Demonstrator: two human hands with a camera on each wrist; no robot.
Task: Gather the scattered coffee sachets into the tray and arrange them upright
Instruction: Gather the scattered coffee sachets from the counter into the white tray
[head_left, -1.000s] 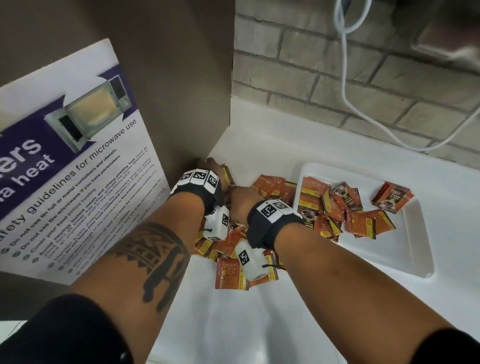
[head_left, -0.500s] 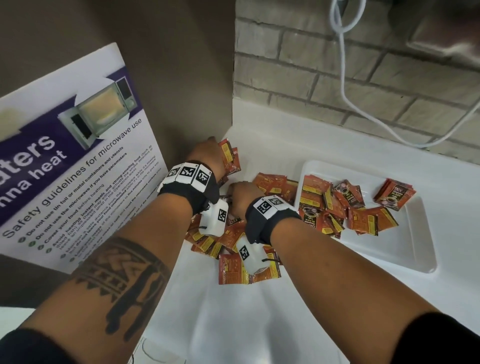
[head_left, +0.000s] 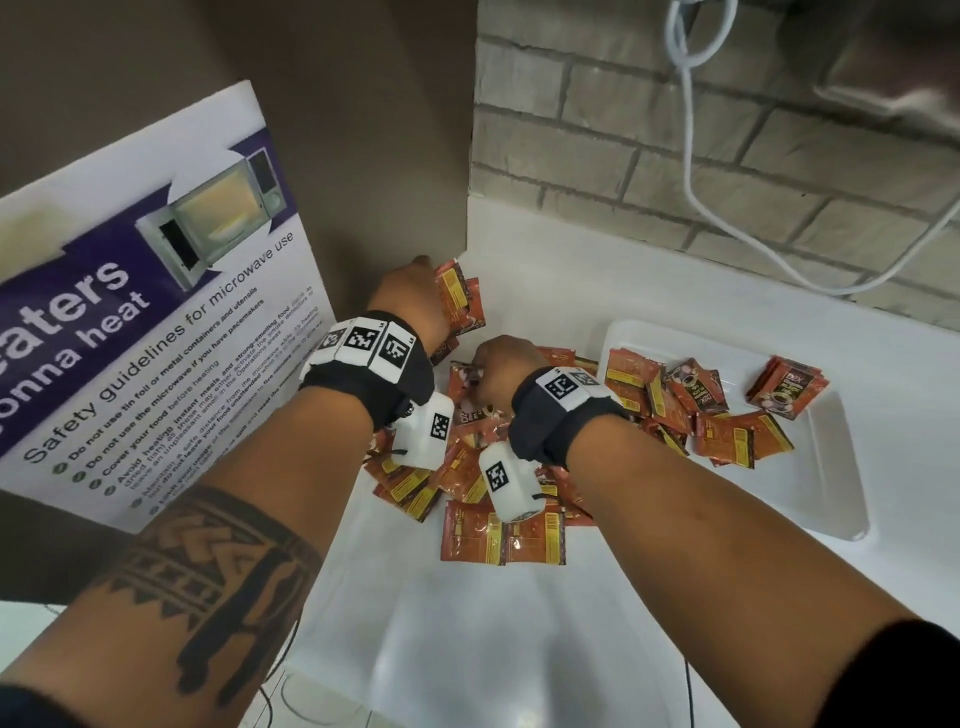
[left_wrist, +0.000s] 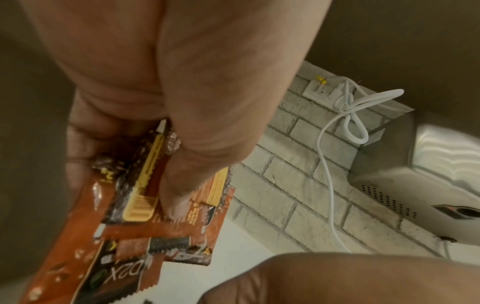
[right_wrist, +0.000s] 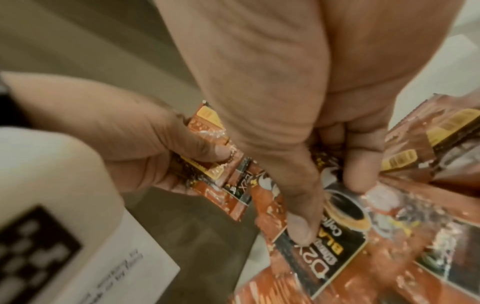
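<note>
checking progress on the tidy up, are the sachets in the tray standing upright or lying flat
Lying flat. The sachets in the tray lie scattered and overlapping, faces up, on the white tray; none stands on edge.

Your head view is evenly lit from overhead: soft glare on the white counter (head_left: 467, 649) near the bottom edge, faint shadows under your forearms, and wide-angle bending of the brick wall (head_left: 649, 171) and poster (head_left: 156, 312) toward the borders. Your wrist views are dimmer and warmer, with the palm filling the frame out of focus and dark vignetted corners. In the right wrist view the sachets (right_wrist: 363, 236) show specular foil glints and motion smear; print is only partly legible.
</note>
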